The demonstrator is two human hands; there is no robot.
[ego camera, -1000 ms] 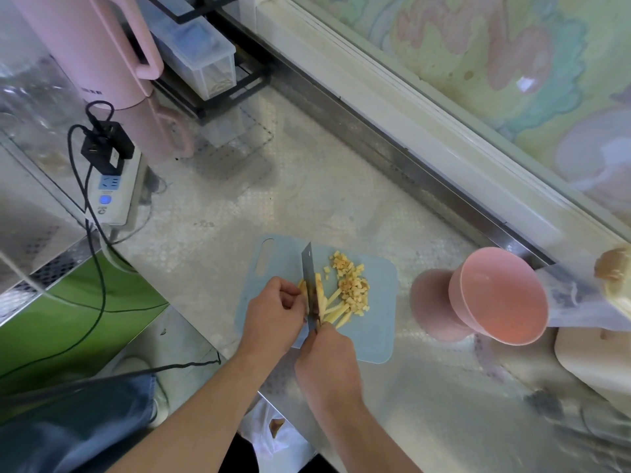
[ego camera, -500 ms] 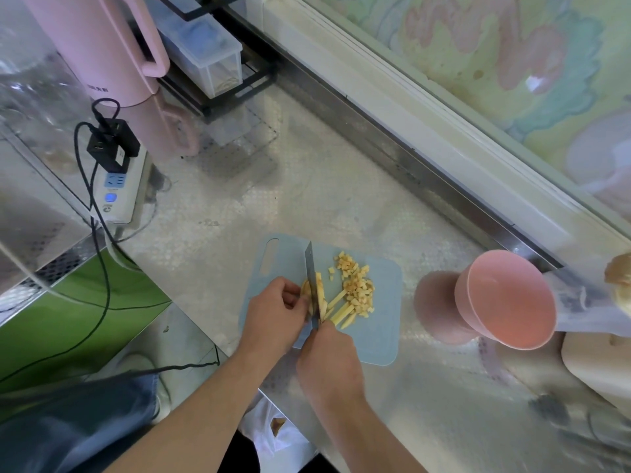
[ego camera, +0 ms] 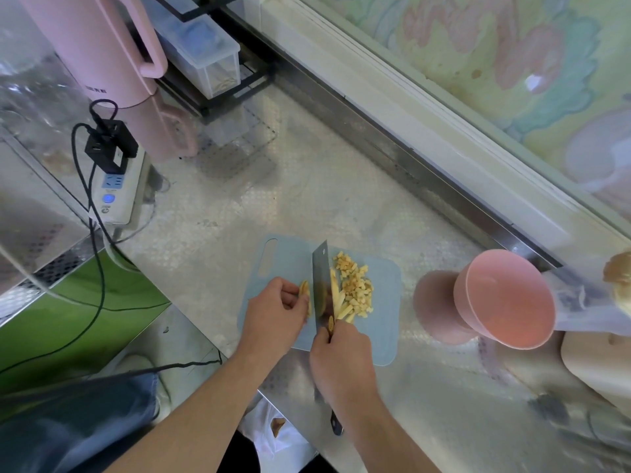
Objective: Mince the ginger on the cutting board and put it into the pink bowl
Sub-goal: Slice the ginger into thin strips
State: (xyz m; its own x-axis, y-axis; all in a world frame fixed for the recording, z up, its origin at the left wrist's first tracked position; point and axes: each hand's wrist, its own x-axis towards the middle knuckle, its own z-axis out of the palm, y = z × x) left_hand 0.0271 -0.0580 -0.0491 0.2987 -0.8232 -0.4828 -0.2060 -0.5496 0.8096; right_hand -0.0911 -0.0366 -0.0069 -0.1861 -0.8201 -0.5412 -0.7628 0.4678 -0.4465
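Mincing underway: right hand (ego camera: 339,358) grips knife (ego camera: 322,285); left hand (ego camera: 276,314) pinches ginger slices (ego camera: 305,290) beside blade. Next: chop strips (ego camera: 341,302) crosswise.

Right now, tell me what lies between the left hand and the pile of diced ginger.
In the head view, the knife blade stands between the left hand and the diced ginger, with uncut ginger strips just right of the blade.

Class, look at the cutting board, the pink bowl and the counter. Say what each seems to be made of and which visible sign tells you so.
Cutting board: probably plastic; thin, even pale blue, matte, with a moulded handle slot.
Pink bowl: likely plastic or a similar moulded material; uniform matte pink, smooth rim, no gloss.
Counter: looks like stainless steel; silvery, embossed dot pattern, mirrors the bowl.
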